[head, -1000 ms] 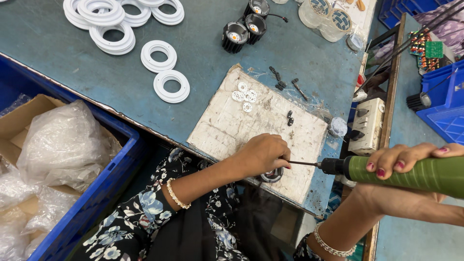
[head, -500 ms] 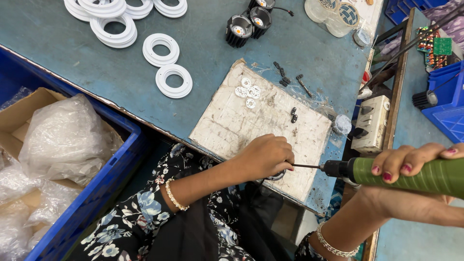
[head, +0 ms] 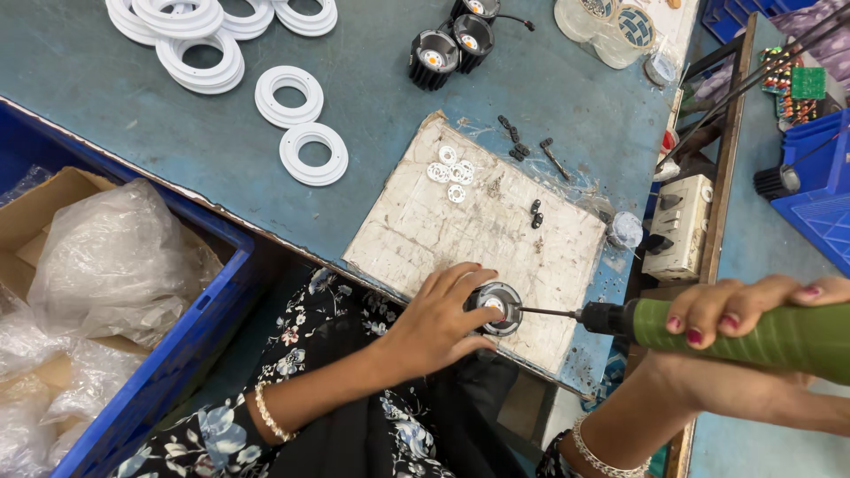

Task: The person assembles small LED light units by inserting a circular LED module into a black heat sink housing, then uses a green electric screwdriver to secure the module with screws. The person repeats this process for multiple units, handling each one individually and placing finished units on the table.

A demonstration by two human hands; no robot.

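Your left hand (head: 438, 323) grips the round black lamp housing (head: 498, 307) at the near edge of the scuffed white work board (head: 460, 226). Your right hand (head: 753, 310) clasps the green electric screwdriver (head: 744, 332), bit tip touching the housing's centre.

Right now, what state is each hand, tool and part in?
left hand: gripping the round lamp housing on the board
right hand: wrapped around the green screwdriver
green screwdriver: level, bit in the housing
white rings: loose, some stacked
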